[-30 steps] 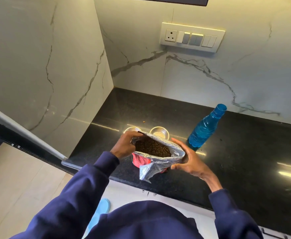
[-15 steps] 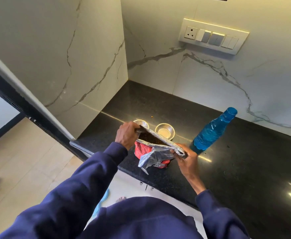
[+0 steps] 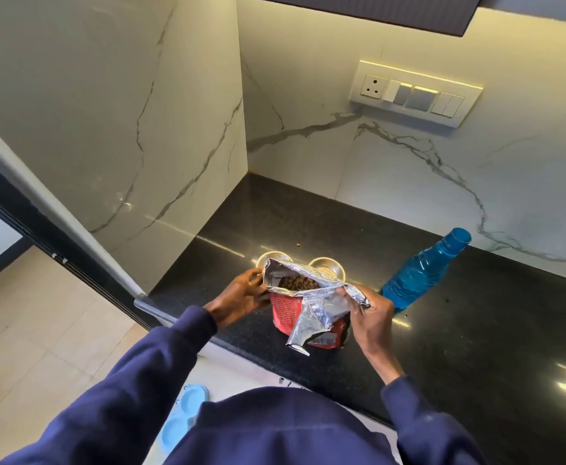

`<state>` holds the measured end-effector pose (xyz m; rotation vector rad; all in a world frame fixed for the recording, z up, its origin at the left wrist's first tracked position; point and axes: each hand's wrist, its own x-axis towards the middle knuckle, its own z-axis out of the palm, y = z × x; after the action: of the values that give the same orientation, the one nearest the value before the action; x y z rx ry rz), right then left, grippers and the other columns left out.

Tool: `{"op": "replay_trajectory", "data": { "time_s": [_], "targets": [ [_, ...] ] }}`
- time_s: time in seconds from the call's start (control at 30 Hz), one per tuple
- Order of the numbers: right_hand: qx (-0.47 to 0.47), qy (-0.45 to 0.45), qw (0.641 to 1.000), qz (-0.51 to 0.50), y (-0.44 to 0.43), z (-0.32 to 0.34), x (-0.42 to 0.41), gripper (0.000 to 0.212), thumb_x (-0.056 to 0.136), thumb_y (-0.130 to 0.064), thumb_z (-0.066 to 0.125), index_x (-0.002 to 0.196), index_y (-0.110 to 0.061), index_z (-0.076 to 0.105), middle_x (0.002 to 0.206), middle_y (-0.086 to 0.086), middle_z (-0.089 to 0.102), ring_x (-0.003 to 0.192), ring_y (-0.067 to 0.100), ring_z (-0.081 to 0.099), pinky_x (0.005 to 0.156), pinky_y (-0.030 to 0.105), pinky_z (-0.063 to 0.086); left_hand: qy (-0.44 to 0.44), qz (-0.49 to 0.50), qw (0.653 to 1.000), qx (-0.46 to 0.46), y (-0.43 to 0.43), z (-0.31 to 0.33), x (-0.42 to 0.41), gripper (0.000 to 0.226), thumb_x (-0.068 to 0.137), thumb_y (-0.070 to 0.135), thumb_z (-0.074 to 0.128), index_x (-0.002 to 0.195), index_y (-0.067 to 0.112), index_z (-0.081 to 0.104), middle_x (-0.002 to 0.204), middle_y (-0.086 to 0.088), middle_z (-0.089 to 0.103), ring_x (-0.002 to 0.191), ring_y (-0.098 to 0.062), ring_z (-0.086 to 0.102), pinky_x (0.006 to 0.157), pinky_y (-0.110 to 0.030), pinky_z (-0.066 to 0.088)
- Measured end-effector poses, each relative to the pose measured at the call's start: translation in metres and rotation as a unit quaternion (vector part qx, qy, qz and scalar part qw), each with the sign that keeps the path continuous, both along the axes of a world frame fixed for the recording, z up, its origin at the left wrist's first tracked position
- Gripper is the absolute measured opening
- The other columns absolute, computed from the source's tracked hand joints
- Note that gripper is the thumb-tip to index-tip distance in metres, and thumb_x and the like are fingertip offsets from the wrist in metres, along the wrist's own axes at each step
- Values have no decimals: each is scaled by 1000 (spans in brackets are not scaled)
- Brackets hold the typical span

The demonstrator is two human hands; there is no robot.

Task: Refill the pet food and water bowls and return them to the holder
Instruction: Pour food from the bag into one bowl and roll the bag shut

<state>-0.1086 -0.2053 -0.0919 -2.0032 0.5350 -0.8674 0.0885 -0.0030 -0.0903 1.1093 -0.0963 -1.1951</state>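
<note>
A red pet food bag (image 3: 308,313) with a silver foil lining stands on the black counter (image 3: 459,347), its mouth showing brown kibble. My left hand (image 3: 241,297) grips the bag's left rim and my right hand (image 3: 370,313) pinches the crumpled right rim. Two small steel bowls, one on the left (image 3: 268,258) and one on the right (image 3: 328,266), sit just behind the bag, partly hidden by it. A blue water bottle (image 3: 422,270) stands to the right. The light blue bowl holder (image 3: 182,417) lies on the floor below the counter edge.
One loose kibble (image 3: 297,245) lies on the counter behind the bowls. Marble walls close in the corner at left and back, with a switch panel (image 3: 415,94) on the back wall. A dark cabinet hangs above. Tiled floor lies to the left.
My hands have drawn the bag's mouth narrower and crumpled its right rim. My head has tilted up and left, so the holder on the floor shows more.
</note>
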Motion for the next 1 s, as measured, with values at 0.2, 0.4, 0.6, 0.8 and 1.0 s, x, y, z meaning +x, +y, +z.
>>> {"op": "replay_trajectory", "data": {
  "time_s": [0.2, 0.4, 0.6, 0.8, 1.0],
  "targets": [
    [-69, 13, 997, 12, 9, 31, 24, 27, 95, -40, 66, 103, -17, 77, 81, -16, 73, 64, -9, 63, 50, 11, 46, -45, -134, 989, -42, 5, -22, 3, 89, 67, 34, 93, 142, 21, 48, 140, -4, 65, 132, -23, 61, 104, -36, 53],
    [-121, 89, 989, -9, 11, 39, 37, 34, 91, -30, 70, 108, -1, 76, 74, 14, 74, 53, 28, 65, 45, 40, 55, -120, -193, 972, -53, -19, -28, -11, 69, 76, 25, 88, 137, 31, 57, 142, -2, 64, 132, -21, 61, 106, -30, 52],
    [-158, 163, 973, -29, 8, 55, 53, 31, 89, -27, 71, 100, 2, 76, 72, 15, 74, 51, 25, 65, 43, 45, 53, -126, -184, 973, -66, -32, -40, -14, 67, 83, 16, 82, 139, 39, 53, 142, 5, 63, 132, -15, 60, 102, -26, 53],
    [-194, 218, 956, -25, 4, 62, 76, 25, 87, -17, 79, 105, -1, 77, 73, 8, 75, 45, 0, 52, 47, 6, 34, -118, -198, 972, -47, -37, -53, -6, 71, 81, 41, 81, 144, 27, 51, 141, 2, 65, 131, -18, 61, 108, -35, 52],
    [-188, 240, 953, -10, 1, 68, 95, 29, 89, -24, 75, 109, -2, 76, 72, 8, 74, 58, 20, 70, 49, 33, 59, -75, -197, 977, -36, -40, -60, 0, 64, 84, 42, 78, 139, 20, 55, 139, -6, 66, 130, -25, 62, 113, -48, 47]
  ]
}}
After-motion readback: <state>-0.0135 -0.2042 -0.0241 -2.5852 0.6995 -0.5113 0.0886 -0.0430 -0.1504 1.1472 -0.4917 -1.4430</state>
